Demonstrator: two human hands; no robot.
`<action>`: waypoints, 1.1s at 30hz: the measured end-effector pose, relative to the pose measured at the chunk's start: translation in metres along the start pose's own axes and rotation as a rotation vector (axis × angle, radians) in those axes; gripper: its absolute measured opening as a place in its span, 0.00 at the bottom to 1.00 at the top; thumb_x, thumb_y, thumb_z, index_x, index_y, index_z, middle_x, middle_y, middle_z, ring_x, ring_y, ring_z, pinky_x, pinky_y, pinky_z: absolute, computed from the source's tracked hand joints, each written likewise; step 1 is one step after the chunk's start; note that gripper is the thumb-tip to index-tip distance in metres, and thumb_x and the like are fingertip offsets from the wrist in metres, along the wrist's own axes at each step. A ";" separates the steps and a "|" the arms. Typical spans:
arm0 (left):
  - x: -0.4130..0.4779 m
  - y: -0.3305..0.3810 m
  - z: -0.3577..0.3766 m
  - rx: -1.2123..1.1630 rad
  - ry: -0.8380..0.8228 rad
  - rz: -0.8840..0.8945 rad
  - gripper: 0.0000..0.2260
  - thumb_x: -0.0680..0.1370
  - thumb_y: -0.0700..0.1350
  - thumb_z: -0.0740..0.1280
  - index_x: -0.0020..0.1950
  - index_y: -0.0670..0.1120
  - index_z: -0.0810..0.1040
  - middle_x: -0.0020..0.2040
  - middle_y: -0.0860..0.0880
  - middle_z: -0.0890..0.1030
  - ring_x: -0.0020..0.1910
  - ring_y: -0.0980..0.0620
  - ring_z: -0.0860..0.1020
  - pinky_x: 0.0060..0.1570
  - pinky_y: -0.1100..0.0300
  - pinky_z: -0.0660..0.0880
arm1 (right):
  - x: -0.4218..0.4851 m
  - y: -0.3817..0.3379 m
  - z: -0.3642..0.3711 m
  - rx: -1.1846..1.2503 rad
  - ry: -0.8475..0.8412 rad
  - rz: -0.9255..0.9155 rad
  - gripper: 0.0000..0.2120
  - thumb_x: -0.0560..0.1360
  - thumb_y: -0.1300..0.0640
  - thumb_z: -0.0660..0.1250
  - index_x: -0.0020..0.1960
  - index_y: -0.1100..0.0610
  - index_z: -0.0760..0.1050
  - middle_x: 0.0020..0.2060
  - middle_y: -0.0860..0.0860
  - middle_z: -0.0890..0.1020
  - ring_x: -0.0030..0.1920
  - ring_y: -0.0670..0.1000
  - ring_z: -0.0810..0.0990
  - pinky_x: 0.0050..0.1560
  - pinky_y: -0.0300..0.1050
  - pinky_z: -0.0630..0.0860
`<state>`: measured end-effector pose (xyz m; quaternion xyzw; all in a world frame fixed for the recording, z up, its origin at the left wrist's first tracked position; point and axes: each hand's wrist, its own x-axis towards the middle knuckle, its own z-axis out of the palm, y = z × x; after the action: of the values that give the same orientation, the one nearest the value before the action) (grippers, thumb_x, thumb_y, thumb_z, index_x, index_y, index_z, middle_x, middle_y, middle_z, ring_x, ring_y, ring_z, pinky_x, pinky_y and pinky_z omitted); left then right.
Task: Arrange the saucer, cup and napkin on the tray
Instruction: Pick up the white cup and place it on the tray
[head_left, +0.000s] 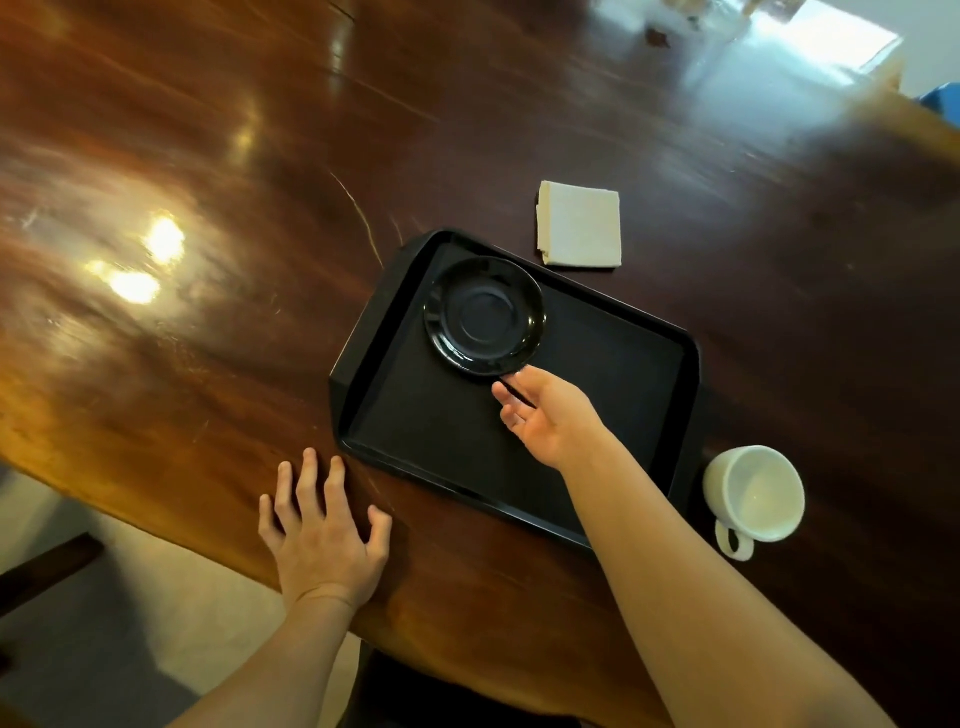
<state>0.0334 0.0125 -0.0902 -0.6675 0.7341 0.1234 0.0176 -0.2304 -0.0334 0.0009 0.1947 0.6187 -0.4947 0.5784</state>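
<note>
A black rectangular tray (415, 426) lies on the dark wooden table. A glossy black saucer (484, 315) rests in its far left corner. My right hand (545, 415) hovers over the tray just behind the saucer's near rim, fingers apart, fingertips touching or nearly touching the rim. My left hand (324, 530) lies flat on the table, fingers spread, to the left of the tray's near corner. A white cup (753, 496) with its handle toward me stands on the table right of the tray. A folded cream napkin (581, 224) lies on the table beyond the tray.
The polished wooden table (208, 260) stretches far to the left and back, with bright light reflections. Its near edge runs diagonally at the lower left, with floor below. Something blue (943, 101) shows at the far right edge.
</note>
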 end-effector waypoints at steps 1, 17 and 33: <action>0.000 0.000 0.000 -0.002 0.001 -0.004 0.30 0.75 0.61 0.58 0.73 0.47 0.71 0.78 0.41 0.67 0.78 0.37 0.60 0.76 0.37 0.52 | -0.002 0.000 -0.004 -0.045 -0.028 -0.009 0.17 0.81 0.68 0.61 0.69 0.59 0.72 0.60 0.56 0.82 0.51 0.55 0.85 0.38 0.43 0.80; -0.003 0.003 -0.008 -0.012 -0.031 -0.022 0.31 0.76 0.62 0.56 0.75 0.47 0.68 0.79 0.41 0.64 0.79 0.37 0.57 0.76 0.36 0.50 | -0.063 -0.016 -0.164 -0.345 0.568 -0.404 0.08 0.81 0.58 0.64 0.57 0.57 0.79 0.46 0.53 0.82 0.39 0.49 0.80 0.36 0.42 0.76; -0.004 0.002 -0.008 -0.040 -0.028 -0.005 0.31 0.75 0.61 0.57 0.75 0.47 0.67 0.79 0.40 0.64 0.79 0.37 0.56 0.76 0.36 0.50 | -0.058 -0.002 -0.229 0.012 0.681 -0.089 0.19 0.81 0.60 0.65 0.71 0.59 0.69 0.60 0.59 0.80 0.58 0.56 0.81 0.51 0.51 0.78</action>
<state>0.0329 0.0148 -0.0818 -0.6677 0.7296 0.1473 0.0147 -0.3374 0.1765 0.0179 0.3247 0.7814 -0.4296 0.3153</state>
